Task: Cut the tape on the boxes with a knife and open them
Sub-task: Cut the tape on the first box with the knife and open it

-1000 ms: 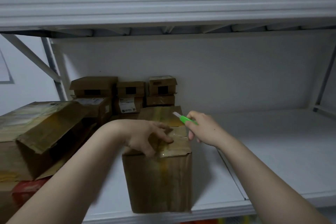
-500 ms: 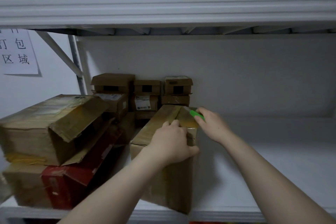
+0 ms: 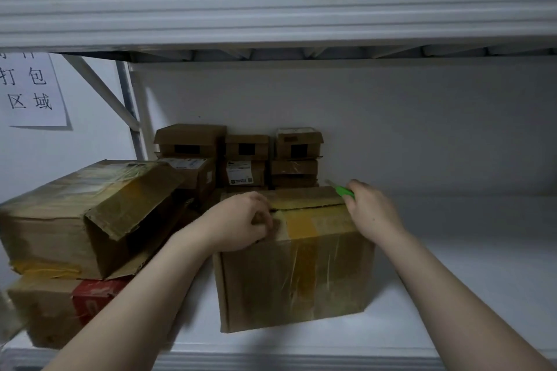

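A brown cardboard box [image 3: 295,277] with yellowish tape down its front stands on the white shelf [image 3: 452,310], broad side facing me. A seam runs across its top between the flaps. My left hand [image 3: 241,223] grips the near top edge at the left, fingers curled over the flap. My right hand [image 3: 370,211] holds a green-handled knife [image 3: 342,190] at the box's far right top corner, blade pointing left and away.
Left of the box lies a large opened carton [image 3: 90,214] stacked on a brown box [image 3: 45,310] with a red one [image 3: 96,295] beside it. Several small boxes [image 3: 241,159] are stacked against the back wall. An upper shelf beam [image 3: 271,12] hangs overhead. A paper sign [image 3: 30,90] hangs at left.
The box has been turned so its broad taped side faces me. My left hand shifted to its near left top edge; my right hand with the knife sits at its far right corner.
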